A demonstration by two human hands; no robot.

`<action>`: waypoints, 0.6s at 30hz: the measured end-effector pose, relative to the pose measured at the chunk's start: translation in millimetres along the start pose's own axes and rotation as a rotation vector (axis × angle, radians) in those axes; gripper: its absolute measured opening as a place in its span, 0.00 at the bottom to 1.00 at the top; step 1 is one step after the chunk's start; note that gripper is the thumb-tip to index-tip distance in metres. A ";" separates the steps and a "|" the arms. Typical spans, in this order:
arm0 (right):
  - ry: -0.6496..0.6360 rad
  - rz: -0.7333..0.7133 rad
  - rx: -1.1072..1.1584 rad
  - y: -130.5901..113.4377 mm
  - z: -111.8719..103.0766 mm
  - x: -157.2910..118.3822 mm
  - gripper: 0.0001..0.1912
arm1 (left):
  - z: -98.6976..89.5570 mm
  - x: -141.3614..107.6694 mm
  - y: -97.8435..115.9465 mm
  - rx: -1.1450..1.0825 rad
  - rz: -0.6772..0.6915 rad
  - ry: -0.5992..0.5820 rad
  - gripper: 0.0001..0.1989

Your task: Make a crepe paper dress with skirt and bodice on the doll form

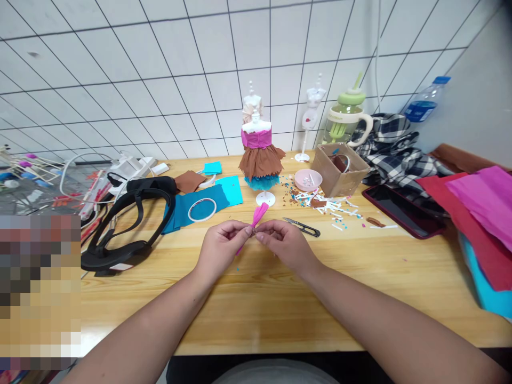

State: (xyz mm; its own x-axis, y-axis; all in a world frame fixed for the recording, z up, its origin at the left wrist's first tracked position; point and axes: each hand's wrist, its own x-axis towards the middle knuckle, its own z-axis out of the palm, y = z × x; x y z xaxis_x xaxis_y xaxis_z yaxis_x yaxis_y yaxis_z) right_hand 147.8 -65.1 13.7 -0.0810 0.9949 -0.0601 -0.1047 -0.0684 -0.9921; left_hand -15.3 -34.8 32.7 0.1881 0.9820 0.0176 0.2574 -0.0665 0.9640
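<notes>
A gathered piece of pink paper sticks up between my hands, with its lower tail showing below my left fingers. My left hand pinches it near its middle. Close against it on the right, my right hand has thumb and fingers pressed together at the same spot; what they grip is too small to make out. Behind them stands a small mannequin in a pink top, a brown ragged skirt and a blue underlayer. Small black snips lie just right of my hands.
Left are a black headset strap, blue paper and a white ring. Right are a pink bowl, paper scraps, a cardboard box, a phone, coloured sheets and a green-lidded jug.
</notes>
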 end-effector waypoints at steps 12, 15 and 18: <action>0.012 0.246 0.138 -4.9 -5.3 2.3 0.15 | -3.7 2.2 -0.7 0.010 0.039 -0.001 0.12; -0.061 0.341 0.204 -5.7 -3.8 1.2 0.15 | -3.8 2.3 -2.8 0.023 0.075 0.006 0.11; -0.055 0.362 0.234 -4.6 -3.8 1.7 0.13 | -3.5 3.2 -5.2 0.048 0.134 0.003 0.09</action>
State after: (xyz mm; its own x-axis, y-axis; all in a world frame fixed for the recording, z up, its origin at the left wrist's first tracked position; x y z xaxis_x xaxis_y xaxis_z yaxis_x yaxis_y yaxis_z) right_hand 151.9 -62.8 17.7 -0.2060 0.8986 -0.3875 -0.2807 -0.4336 -0.8563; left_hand -19.4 -30.6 28.8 0.2208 0.9643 0.1461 0.2756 -0.2054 0.9391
